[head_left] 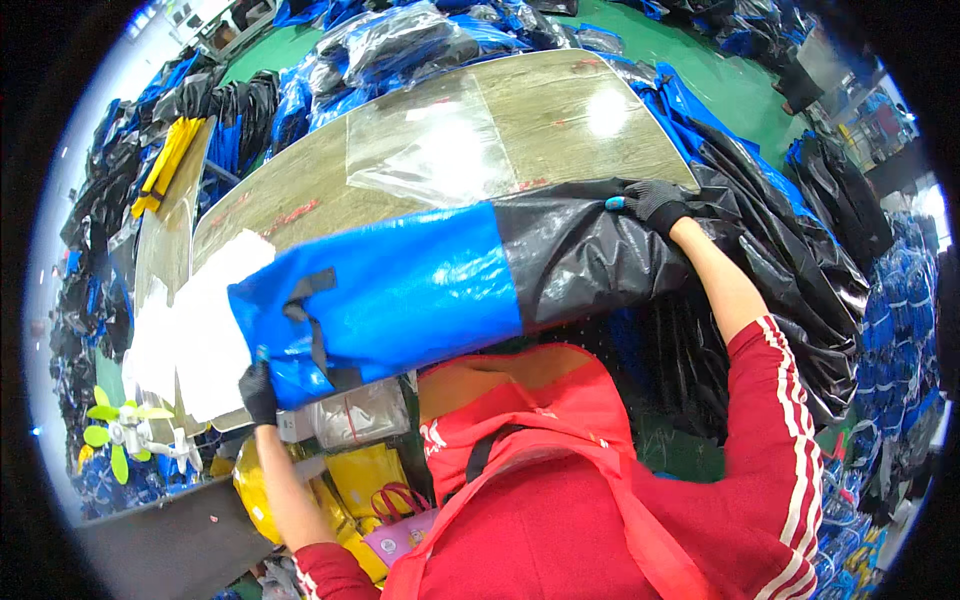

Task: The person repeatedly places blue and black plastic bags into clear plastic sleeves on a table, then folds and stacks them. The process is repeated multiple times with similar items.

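A long blue-and-black bag of shiny coated fabric lies across the front of the work table. Its left part is blue, with a black strap on it; its right part is black and wrinkled. My left hand, in a dark glove, grips the bag's lower left corner, the fingers partly hidden by the fabric. On the far edge of the black part, my right hand is closed on the material. This glove is dark grey with a blue fingertip showing.
The table has a wood-look top with a clear plastic sheet. More black bags hang over its right end. A yellow strip lies at the left, a small green-bladed fan stands lower left, and yellow bags sit below.
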A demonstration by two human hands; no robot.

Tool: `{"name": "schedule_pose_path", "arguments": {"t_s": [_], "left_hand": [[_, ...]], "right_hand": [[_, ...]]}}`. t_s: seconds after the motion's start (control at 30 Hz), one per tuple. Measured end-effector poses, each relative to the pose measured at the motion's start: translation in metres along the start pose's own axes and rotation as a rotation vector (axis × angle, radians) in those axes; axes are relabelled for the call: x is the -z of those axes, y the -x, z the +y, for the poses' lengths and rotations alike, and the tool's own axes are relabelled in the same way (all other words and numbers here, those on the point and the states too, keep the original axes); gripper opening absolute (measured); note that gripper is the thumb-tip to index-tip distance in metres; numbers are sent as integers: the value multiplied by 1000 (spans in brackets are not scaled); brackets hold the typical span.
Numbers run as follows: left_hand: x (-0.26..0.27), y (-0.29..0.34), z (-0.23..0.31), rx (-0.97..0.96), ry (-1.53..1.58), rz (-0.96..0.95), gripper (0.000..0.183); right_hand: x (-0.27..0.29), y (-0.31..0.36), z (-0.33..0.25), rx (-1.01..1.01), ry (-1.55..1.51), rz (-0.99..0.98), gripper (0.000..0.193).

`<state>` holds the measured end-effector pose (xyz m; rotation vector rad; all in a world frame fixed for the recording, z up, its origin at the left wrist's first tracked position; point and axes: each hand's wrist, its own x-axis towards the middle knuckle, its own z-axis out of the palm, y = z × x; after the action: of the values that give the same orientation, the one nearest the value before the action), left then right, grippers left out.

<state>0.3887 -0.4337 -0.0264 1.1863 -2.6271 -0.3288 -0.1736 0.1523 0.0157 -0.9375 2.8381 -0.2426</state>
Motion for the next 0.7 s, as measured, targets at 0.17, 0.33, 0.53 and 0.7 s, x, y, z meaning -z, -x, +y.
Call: {"name": "schedule_pose_path", "arguments": {"t_s": [0.17, 0.33, 0.53, 0.7], "left_hand": [[21, 12, 127, 41, -658, 181, 62], [12, -15, 200, -678, -237, 241, 57], [-31, -21, 223, -294, -495, -315, 67], [-3, -6, 391, -586, -220, 28, 50]], "right_hand": [[-5, 2, -19, -77, 216, -110, 70], [10, 12, -32, 1, 213, -79, 70], [8, 12, -32, 24, 265, 108, 59], [8, -2, -50, -21, 243, -145, 62]]}}
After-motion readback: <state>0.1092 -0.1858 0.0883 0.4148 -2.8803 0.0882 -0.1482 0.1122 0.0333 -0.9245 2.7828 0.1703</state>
